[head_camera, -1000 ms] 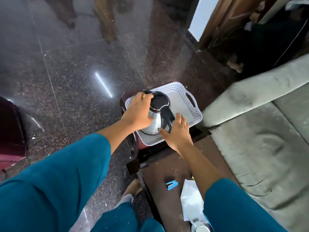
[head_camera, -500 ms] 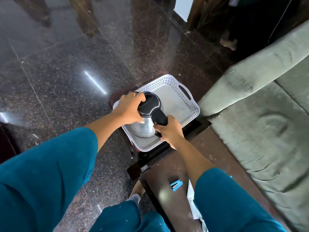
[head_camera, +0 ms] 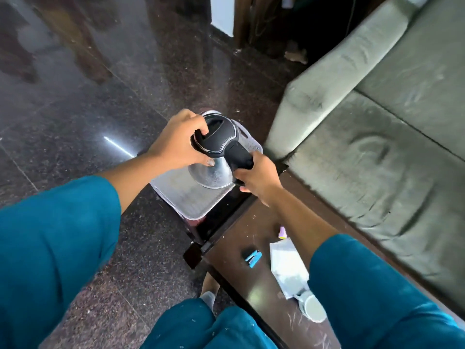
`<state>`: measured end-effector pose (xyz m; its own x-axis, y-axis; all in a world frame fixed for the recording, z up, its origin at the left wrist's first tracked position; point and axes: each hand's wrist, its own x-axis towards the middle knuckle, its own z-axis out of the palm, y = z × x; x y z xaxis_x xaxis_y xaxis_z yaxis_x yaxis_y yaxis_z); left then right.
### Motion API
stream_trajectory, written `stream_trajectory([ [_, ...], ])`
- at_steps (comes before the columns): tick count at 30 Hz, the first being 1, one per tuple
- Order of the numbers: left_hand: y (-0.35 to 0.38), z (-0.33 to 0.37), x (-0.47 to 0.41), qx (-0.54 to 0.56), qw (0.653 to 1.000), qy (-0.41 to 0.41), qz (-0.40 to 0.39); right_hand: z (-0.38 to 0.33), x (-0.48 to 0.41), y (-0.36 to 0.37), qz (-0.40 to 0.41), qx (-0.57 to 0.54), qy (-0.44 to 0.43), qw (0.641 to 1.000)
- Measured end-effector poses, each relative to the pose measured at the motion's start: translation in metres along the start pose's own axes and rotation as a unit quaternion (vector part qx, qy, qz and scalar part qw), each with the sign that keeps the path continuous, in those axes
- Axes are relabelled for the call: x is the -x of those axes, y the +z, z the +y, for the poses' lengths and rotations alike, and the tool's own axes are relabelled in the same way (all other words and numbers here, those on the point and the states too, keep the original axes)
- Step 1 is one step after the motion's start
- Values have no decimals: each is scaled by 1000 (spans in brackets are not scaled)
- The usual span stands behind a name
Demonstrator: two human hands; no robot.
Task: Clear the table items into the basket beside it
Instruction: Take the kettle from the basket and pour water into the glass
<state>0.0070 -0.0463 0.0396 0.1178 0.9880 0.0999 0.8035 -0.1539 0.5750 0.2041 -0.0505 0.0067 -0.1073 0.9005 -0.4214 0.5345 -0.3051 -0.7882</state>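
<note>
At far left, a teal sleeve (head_camera: 55, 238) fills the lower corner above the dark polished stone floor (head_camera: 75, 117). From it the left hand (head_camera: 176, 144) reaches forward, and its grip is clenched around the black lid and upper body of an electric kettle (head_camera: 216, 157), fingers curled over the lid's far edge and thumb pressed against the steel side. The kettle has a shiny metal body and a black handle, and it is over a white perforated plastic basket (head_camera: 186, 200) that stands just past the end of the counter. Whether the kettle's base touches the basket floor cannot be told through the blur. The right hand (head_camera: 259, 178) has its grip closed around the kettle's black handle.

Nearer the camera, the dark brown counter (head_camera: 231, 238) carries a small blue stapler (head_camera: 253, 258), then a white plastic bag (head_camera: 286, 265) with a small pink-and-yellow item (head_camera: 282, 233) just beyond it, and a white cup (head_camera: 313, 308) at the bag's near end, partly hidden by the right teal sleeve (head_camera: 372, 293). A grey-green sofa (head_camera: 377, 122) runs along the right side, close against the counter.
</note>
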Motion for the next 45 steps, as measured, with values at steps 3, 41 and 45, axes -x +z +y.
stream_trajectory([
  [3,14,54,0,22,999,38,13,13,28,-49,59,3,-8,998],
  [41,447,357,157,-92,867,173,-458,433,420,-304,341,105,303,884],
  [45,462,341,169,-115,844,203,-483,431,405,-296,307,166,291,891],
])
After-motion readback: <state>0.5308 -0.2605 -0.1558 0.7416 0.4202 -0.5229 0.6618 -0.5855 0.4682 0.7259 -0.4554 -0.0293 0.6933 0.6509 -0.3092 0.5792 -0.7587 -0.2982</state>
